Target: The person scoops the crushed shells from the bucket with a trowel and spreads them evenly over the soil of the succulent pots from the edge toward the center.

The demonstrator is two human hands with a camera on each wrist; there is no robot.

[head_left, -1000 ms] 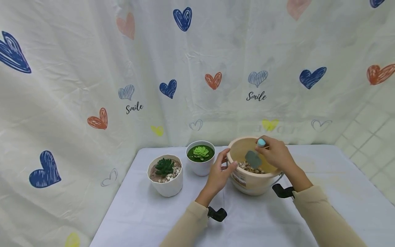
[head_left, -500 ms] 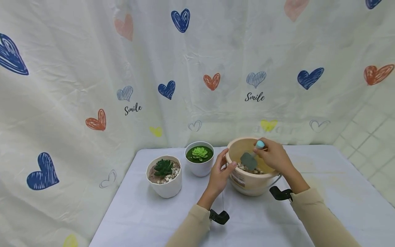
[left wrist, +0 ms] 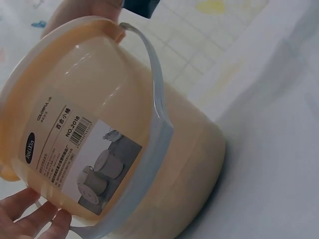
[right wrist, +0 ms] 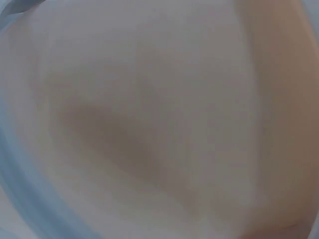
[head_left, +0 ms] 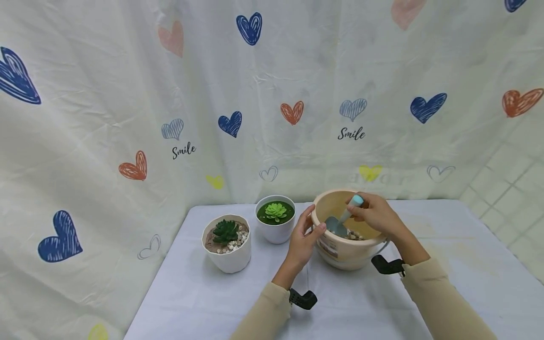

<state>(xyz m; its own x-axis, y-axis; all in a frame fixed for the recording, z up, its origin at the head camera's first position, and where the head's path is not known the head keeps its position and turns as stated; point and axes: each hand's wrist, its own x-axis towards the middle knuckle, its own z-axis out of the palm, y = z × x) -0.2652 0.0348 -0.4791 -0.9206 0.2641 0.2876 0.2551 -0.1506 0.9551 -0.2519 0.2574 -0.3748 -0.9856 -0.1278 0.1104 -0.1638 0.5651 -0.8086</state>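
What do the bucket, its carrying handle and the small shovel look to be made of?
Bucket: most likely plastic, smooth and semi-gloss; its peach wall shows soft light streaks.
Carrying handle: probably plastic too, smooth with a slight sheen; its bluish-grey colour looks even.
Small shovel: the grey blade looks matte, without metallic glint, so perhaps plastic, though painted metal is possible.

Toward the white table's [head_left: 182,302] far edge are a peach bucket [head_left: 340,260], a grey, turquoise-tipped trowel [head_left: 335,228] and 2 white pots [head_left: 232,262] of green succulents [head_left: 225,232], before a white curtain [head_left: 306,52] with blue, red and yellow hearts [head_left: 249,28].
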